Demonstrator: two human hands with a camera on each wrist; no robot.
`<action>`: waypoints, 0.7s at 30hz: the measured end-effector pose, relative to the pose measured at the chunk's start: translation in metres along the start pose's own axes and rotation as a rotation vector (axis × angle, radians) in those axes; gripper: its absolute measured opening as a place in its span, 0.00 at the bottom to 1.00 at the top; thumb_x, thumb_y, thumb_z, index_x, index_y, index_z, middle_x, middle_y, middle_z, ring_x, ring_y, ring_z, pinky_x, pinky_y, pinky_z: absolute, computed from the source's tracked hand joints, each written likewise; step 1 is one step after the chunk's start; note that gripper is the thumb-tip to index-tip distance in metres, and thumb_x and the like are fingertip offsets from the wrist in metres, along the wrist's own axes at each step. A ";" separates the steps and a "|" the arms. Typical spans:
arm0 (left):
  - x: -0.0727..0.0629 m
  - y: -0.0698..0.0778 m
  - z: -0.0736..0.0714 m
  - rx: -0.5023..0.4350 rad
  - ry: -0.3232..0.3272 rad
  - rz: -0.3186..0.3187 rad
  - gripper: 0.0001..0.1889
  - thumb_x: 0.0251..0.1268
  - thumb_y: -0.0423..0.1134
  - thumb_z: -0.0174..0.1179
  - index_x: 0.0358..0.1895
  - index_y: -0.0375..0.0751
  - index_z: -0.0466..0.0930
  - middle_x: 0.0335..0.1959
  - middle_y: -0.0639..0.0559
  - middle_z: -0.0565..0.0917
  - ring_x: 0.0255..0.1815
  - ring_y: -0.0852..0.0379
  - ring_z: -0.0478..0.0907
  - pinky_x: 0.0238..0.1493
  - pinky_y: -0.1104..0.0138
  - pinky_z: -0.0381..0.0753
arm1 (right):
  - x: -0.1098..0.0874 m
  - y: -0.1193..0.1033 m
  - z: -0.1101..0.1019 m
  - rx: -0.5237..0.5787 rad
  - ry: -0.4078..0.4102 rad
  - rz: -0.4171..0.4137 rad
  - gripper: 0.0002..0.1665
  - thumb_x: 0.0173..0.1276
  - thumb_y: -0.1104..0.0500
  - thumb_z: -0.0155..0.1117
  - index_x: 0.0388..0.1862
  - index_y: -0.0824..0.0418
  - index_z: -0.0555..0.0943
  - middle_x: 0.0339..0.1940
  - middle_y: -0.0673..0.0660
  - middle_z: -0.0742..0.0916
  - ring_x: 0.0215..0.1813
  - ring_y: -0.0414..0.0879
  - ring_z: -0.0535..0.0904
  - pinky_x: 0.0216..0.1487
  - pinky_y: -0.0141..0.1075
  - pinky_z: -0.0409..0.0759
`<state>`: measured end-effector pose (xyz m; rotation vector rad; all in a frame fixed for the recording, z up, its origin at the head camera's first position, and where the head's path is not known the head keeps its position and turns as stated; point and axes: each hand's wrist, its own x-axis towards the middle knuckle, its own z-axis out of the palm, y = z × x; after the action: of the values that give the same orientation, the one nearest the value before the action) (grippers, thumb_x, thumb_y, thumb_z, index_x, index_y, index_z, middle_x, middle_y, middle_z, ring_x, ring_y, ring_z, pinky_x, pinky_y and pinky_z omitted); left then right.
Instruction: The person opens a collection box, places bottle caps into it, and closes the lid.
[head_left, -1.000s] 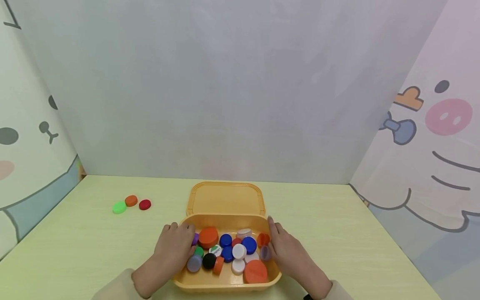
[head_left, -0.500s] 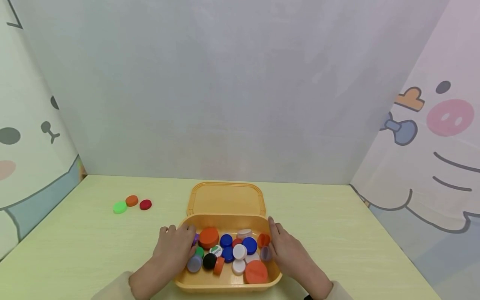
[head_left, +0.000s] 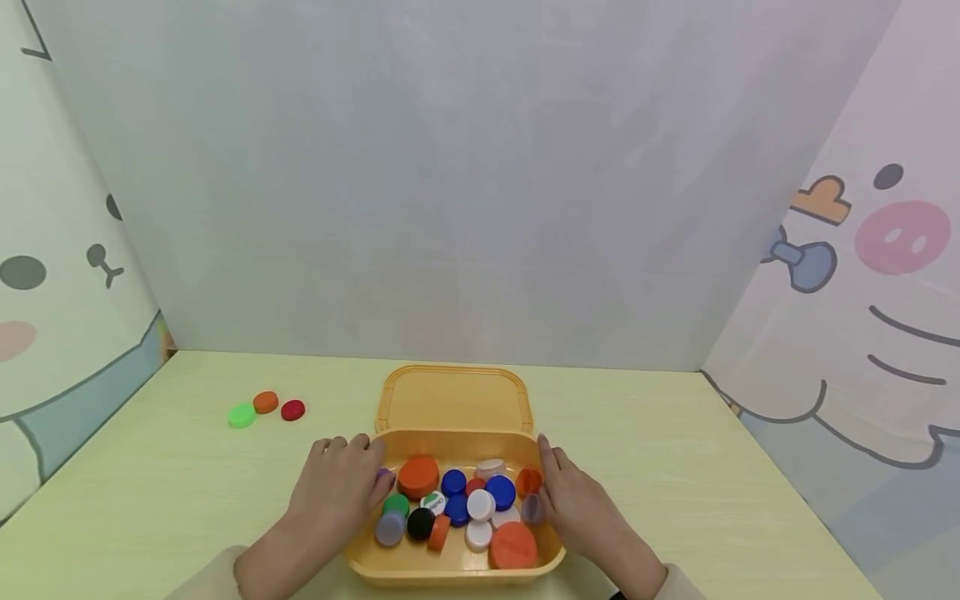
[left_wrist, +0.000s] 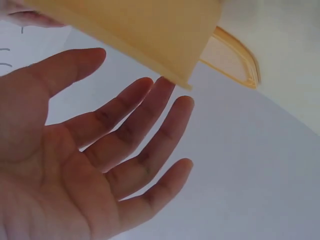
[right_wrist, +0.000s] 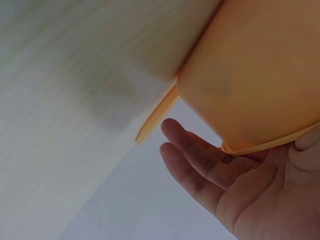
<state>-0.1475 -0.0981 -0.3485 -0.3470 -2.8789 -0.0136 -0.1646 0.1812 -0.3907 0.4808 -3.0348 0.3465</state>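
A yellow-orange plastic box (head_left: 457, 575) full of bottle caps stands before me at the table's near side. At its left rim is my left hand (head_left: 336, 483); in the left wrist view its fingers (left_wrist: 167, 132) are spread and loosely bent, close to the rim, with nothing between them and the thumb. A purple cap (head_left: 384, 473) shows partly by that hand. My right hand (head_left: 581, 508) holds the right rim, thumb inside and fingers along the outer wall. Caps inside include a large orange-red cap (head_left: 417, 477), a black cap (head_left: 421, 524) and a white cap (head_left: 481, 505).
Behind the box lies its matching lid (head_left: 453, 398). Off to the left on the table (head_left: 637, 442) are a light green cap (head_left: 242, 415), an orange cap (head_left: 266, 402) and a dark red cap (head_left: 293, 410). A grey curtain (head_left: 435, 183) borders the far edge.
My left hand has shifted a little left and away from the box rim, its fingers loosening. The right hand and the caps stay in place.
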 end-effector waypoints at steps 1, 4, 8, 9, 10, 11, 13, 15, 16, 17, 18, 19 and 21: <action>0.000 -0.001 -0.001 0.003 0.018 0.002 0.15 0.53 0.51 0.63 0.33 0.43 0.76 0.23 0.52 0.75 0.26 0.51 0.74 0.41 0.53 0.77 | 0.000 0.000 0.000 0.002 0.001 0.000 0.33 0.68 0.58 0.49 0.69 0.68 0.56 0.51 0.60 0.76 0.40 0.43 0.75 0.48 0.42 0.80; 0.002 -0.006 -0.004 0.020 0.070 0.002 0.17 0.52 0.50 0.64 0.37 0.40 0.78 0.26 0.49 0.79 0.28 0.49 0.77 0.40 0.54 0.78 | -0.001 0.000 0.001 -0.005 0.009 -0.002 0.33 0.68 0.58 0.49 0.69 0.68 0.56 0.52 0.60 0.76 0.41 0.44 0.76 0.48 0.42 0.80; 0.006 -0.016 -0.003 0.034 0.122 -0.008 0.17 0.51 0.48 0.65 0.36 0.39 0.78 0.27 0.47 0.81 0.26 0.48 0.77 0.35 0.55 0.78 | 0.000 0.001 0.002 -0.009 0.018 -0.003 0.33 0.68 0.57 0.49 0.68 0.69 0.57 0.53 0.60 0.76 0.43 0.45 0.77 0.48 0.43 0.79; 0.007 -0.019 -0.002 0.033 0.136 -0.010 0.16 0.50 0.48 0.65 0.35 0.38 0.78 0.26 0.47 0.81 0.25 0.48 0.76 0.34 0.55 0.77 | 0.000 0.002 0.002 -0.010 0.017 -0.002 0.33 0.68 0.57 0.49 0.68 0.69 0.57 0.53 0.60 0.76 0.43 0.45 0.76 0.48 0.43 0.79; 0.009 -0.023 0.000 0.033 0.149 -0.012 0.16 0.51 0.47 0.65 0.34 0.38 0.78 0.25 0.47 0.80 0.24 0.48 0.75 0.32 0.56 0.77 | 0.000 0.002 0.003 -0.009 0.016 -0.001 0.33 0.68 0.57 0.49 0.68 0.69 0.57 0.53 0.60 0.76 0.43 0.45 0.76 0.48 0.43 0.79; 0.010 -0.027 0.001 0.033 0.158 -0.015 0.16 0.51 0.47 0.65 0.34 0.37 0.78 0.25 0.46 0.80 0.23 0.49 0.74 0.31 0.56 0.77 | 0.000 0.002 0.003 -0.008 0.016 -0.002 0.33 0.67 0.57 0.50 0.68 0.69 0.57 0.53 0.60 0.76 0.43 0.45 0.76 0.48 0.43 0.79; 0.014 -0.035 0.005 0.032 0.170 -0.025 0.16 0.51 0.46 0.65 0.34 0.36 0.78 0.24 0.46 0.80 0.22 0.49 0.73 0.30 0.56 0.77 | 0.000 0.002 0.003 -0.008 0.013 0.001 0.33 0.67 0.57 0.50 0.68 0.69 0.57 0.52 0.60 0.76 0.42 0.45 0.76 0.48 0.43 0.80; 0.017 -0.044 0.010 0.028 0.177 -0.039 0.15 0.51 0.45 0.65 0.33 0.35 0.78 0.23 0.46 0.79 0.21 0.48 0.72 0.29 0.56 0.76 | 0.000 0.002 0.003 -0.007 0.009 0.003 0.33 0.67 0.57 0.50 0.68 0.69 0.57 0.53 0.60 0.76 0.42 0.45 0.76 0.48 0.43 0.80; 0.019 -0.048 0.012 0.030 0.176 -0.049 0.14 0.51 0.44 0.65 0.32 0.35 0.77 0.22 0.46 0.78 0.21 0.48 0.72 0.28 0.56 0.76 | 0.000 0.002 0.003 -0.005 0.008 0.002 0.33 0.67 0.57 0.50 0.68 0.69 0.57 0.53 0.60 0.76 0.42 0.45 0.76 0.48 0.44 0.79; 0.020 -0.053 0.014 0.030 0.174 -0.058 0.14 0.51 0.44 0.65 0.31 0.35 0.76 0.21 0.45 0.77 0.21 0.47 0.72 0.27 0.56 0.75 | 0.000 0.002 0.002 -0.007 0.008 0.003 0.33 0.67 0.57 0.50 0.68 0.68 0.57 0.53 0.60 0.76 0.42 0.45 0.76 0.48 0.43 0.80; 0.022 -0.057 0.016 0.030 0.174 -0.067 0.14 0.51 0.43 0.65 0.30 0.35 0.75 0.20 0.45 0.76 0.22 0.46 0.73 0.26 0.56 0.75 | 0.000 0.002 0.002 -0.008 0.006 0.004 0.33 0.68 0.57 0.49 0.68 0.68 0.57 0.53 0.60 0.76 0.42 0.45 0.76 0.48 0.43 0.80; 0.023 -0.062 0.018 0.029 0.175 -0.075 0.14 0.51 0.43 0.65 0.28 0.35 0.74 0.19 0.45 0.75 0.21 0.46 0.73 0.25 0.56 0.75 | 0.000 0.002 0.002 -0.007 0.007 0.003 0.33 0.68 0.57 0.49 0.69 0.68 0.57 0.53 0.60 0.76 0.42 0.45 0.76 0.48 0.43 0.80; 0.026 -0.071 0.022 0.033 0.179 -0.085 0.14 0.51 0.42 0.65 0.26 0.34 0.73 0.17 0.45 0.73 0.20 0.46 0.72 0.22 0.57 0.73 | 0.000 0.001 0.002 -0.007 0.009 -0.002 0.33 0.68 0.57 0.49 0.68 0.68 0.57 0.53 0.60 0.76 0.41 0.45 0.76 0.48 0.43 0.80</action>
<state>-0.1938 -0.1605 -0.3625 -0.2058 -2.7108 -0.0117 -0.1652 0.1819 -0.3926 0.4802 -3.0260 0.3374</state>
